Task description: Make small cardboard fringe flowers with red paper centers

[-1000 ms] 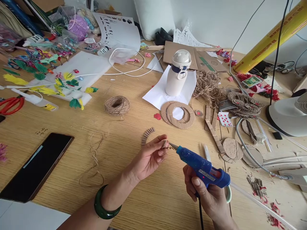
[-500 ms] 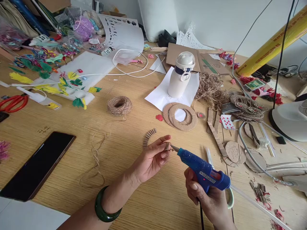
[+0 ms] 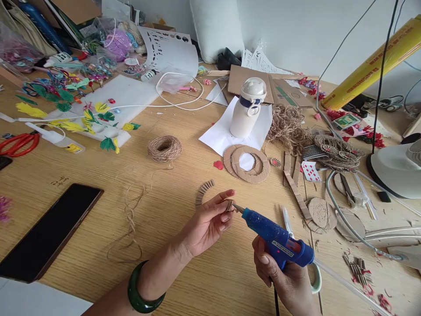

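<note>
Left grip (image 3: 208, 226) pinches, palm turned up; right grip (image 3: 279, 285) curls closed.

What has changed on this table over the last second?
Very little. The whole scene sits slightly lower in view, because the head camera shifted. The left hand still pinches a small cardboard piece, and the right hand still aims the blue glue gun at it; nothing was taken up or let go. The twine ball and white bottle stayed put.

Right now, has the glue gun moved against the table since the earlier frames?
No, not noticeably: the blue hot glue gun keeps its offset from the corrugated cardboard strip on the table; only the head view shifted.
</note>
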`<state>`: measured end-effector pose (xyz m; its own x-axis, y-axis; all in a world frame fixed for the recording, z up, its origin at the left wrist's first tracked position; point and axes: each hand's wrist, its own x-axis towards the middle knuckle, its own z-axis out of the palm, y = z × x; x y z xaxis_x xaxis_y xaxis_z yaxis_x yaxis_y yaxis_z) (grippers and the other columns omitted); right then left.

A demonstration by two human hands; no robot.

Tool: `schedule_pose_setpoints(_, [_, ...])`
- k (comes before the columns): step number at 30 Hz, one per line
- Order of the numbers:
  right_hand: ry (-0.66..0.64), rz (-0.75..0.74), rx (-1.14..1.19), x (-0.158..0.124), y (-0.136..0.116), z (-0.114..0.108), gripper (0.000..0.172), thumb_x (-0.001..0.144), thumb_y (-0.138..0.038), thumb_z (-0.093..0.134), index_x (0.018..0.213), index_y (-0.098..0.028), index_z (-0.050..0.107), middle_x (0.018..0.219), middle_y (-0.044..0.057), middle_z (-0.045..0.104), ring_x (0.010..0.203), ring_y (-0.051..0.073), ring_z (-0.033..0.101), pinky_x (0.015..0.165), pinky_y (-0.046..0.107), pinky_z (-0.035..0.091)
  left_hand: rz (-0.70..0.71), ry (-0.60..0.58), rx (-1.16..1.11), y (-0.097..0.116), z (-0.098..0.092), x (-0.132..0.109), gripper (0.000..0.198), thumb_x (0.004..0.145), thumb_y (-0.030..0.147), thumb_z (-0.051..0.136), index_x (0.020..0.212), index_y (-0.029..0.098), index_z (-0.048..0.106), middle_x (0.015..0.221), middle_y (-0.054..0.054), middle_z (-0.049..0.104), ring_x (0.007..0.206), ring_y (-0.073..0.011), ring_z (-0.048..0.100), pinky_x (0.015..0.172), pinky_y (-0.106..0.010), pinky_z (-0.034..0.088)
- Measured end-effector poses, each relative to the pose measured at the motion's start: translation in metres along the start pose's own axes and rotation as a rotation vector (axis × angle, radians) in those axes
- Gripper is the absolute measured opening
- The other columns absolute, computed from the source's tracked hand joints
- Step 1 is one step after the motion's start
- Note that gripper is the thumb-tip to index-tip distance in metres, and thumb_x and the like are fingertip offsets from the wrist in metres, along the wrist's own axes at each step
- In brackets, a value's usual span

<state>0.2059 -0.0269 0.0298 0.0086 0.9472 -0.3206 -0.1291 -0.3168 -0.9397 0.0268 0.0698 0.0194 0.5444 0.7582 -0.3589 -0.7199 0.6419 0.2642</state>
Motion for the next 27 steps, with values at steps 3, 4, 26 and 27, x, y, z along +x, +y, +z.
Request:
schedule_pose_setpoints(3, [0.021, 0.007, -0.008, 0.0001, 0.0009, 0.0, 0.032, 0.084, -0.048, 0.072, 0.087, -0.018, 0.061, 0.064, -0.004, 0.046, 0.049, 0.006, 0.035, 0.043, 0.021, 0.027, 0.001, 0.005, -0.007, -0.0003, -0.0008, 0.0003, 0.031, 0.081, 0.01, 0.073, 0.112, 0.011, 0.068, 0.082, 0.0, 0.054, 0.06, -0.0027, 0.046, 0.048, -0.012, 0.039])
schedule_pose_setpoints(4, [0.027, 0.007, -0.011, 0.0001, 0.0014, -0.0002, 0.032, 0.084, -0.048, 0.072, 0.087, -0.018, 0.061, 0.064, -0.004, 0.047, 0.048, 0.006, 0.035, 0.043, 0.022, 0.027, 0.001, 0.007, -0.009, -0.0005, -0.0011, 0.0005, 0.032, 0.081, 0.01, 0.073, 0.112, 0.011, 0.068, 0.082, 0.0, 0.054, 0.06, -0.0027, 0.046, 0.048, -0.012, 0.039])
schedule_pose_setpoints(26, [0.054, 0.02, -0.07, -0.0003, 0.0011, 0.002, 0.037, 0.082, -0.052, 0.072, 0.084, -0.017, 0.06, 0.065, -0.003, 0.049, 0.047, 0.006, 0.034, 0.044, 0.023, 0.025, 0.002, -0.001, -0.02, -0.0013, -0.0023, -0.0002, 0.029, 0.084, 0.01, 0.071, 0.112, 0.01, 0.067, 0.084, -0.002, 0.058, 0.059, -0.0025, 0.049, 0.049, -0.012, 0.04])
schedule_pose_setpoints(27, [0.057, 0.024, -0.073, -0.0008, 0.001, 0.0023, 0.038, 0.082, -0.053, 0.072, 0.083, -0.017, 0.061, 0.065, -0.003, 0.05, 0.047, 0.006, 0.035, 0.044, 0.023, 0.025, 0.003, -0.005, -0.022, -0.0012, -0.0023, 0.0001, 0.028, 0.084, 0.01, 0.07, 0.112, 0.011, 0.067, 0.085, -0.002, 0.058, 0.059, -0.0025, 0.049, 0.049, -0.012, 0.04])
